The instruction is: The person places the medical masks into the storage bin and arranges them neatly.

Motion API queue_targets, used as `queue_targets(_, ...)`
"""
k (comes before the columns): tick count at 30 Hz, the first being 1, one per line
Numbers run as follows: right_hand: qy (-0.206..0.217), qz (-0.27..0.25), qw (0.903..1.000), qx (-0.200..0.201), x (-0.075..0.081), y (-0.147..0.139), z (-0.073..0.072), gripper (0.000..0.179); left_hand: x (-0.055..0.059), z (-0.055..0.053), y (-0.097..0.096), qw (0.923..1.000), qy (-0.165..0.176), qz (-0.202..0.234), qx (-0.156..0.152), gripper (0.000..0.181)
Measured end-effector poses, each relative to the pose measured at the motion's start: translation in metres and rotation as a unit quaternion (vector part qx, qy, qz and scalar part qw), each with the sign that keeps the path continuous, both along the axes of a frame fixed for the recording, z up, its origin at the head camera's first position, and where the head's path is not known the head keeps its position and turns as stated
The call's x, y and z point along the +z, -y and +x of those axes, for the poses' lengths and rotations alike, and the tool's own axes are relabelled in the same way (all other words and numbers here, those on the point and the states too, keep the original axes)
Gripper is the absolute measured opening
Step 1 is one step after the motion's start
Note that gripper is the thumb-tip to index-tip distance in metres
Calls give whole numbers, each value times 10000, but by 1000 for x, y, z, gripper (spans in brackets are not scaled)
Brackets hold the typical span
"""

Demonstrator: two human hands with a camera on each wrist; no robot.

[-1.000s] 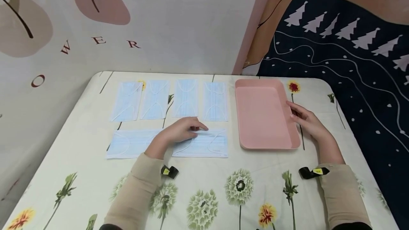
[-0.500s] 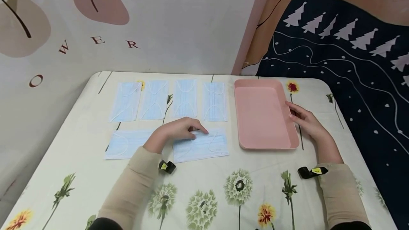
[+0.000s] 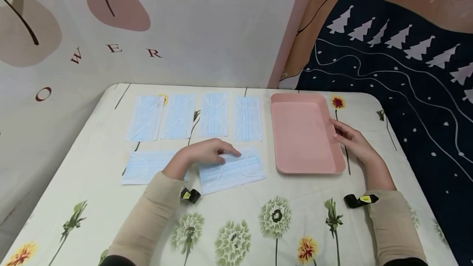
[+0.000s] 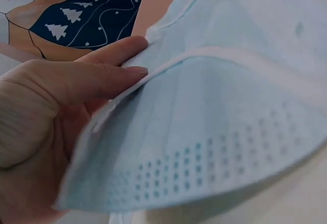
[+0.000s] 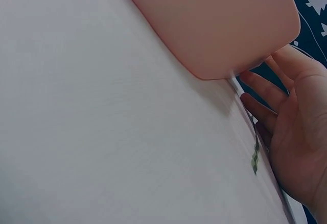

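My left hand [image 3: 205, 151] pinches the top edge of a light blue pleated face mask [image 3: 233, 175] in the front row. In the left wrist view the thumb lies on the near face of this mask [image 4: 204, 132], which tilts up and bows with its ear loop hanging across it. Partly behind the left wrist lies another mask [image 3: 148, 167]. On the right, my right hand [image 3: 358, 147] rests with loosely bent fingers against the outer right side of a shallow pink tray [image 3: 306, 134]. The right wrist view shows those fingers [image 5: 260, 89] right at the tray's edge.
Behind the front pair, a row of several upright masks [image 3: 213, 114] lies along the far side. A floral cloth [image 3: 255, 221] covers the table. The wall [image 3: 207, 32] stands at the back, and a dark tree-patterned fabric [image 3: 414, 93] hangs at the right.
The mask under my left hand has turned, its left end coming toward me, so it now lies askew. My right hand and the tray stay put.
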State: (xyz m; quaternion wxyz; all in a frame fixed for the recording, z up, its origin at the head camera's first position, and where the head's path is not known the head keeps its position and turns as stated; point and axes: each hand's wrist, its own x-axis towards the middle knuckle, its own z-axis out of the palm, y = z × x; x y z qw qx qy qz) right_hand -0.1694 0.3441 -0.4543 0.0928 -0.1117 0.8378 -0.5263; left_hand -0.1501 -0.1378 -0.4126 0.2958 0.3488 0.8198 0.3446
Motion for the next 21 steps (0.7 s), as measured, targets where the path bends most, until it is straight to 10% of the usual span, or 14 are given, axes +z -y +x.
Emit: queue_targets(21,-17,24,10000,-24,0,0,1,56,25,10,-10,9776,-350,1678,1221,45)
